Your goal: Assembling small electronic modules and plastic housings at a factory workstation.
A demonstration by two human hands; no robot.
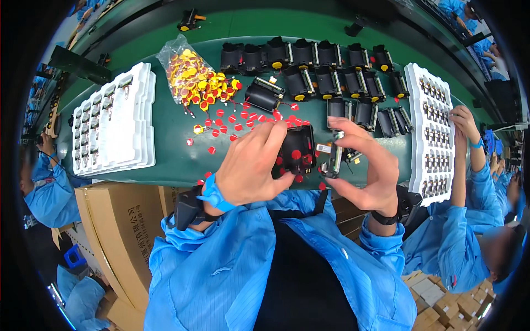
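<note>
My left hand (248, 164) is closed on a black plastic housing (298, 144), its open side turned up, near the table's front edge. Just to the right, my right hand (370, 165) pinches a slim metal-framed circuit part (334, 156) between thumb and fingers. A small white-and-silver tab (323, 148) sticks out between the part and the housing. Red round discs (253, 116) lie scattered beyond my left hand. Another black housing (264, 94) lies on its side past them. My right fingers partly cover some small parts beneath them.
A clear bag (178, 69) spills yellow-and-red wired discs. Rows of black housings (329, 83) stand at the far right. White trays of small parts flank the green table: a left tray (132, 124) and a right tray (418, 132), where a co-worker's hand (465, 122) reaches. Cardboard boxes (118, 220) stand front left.
</note>
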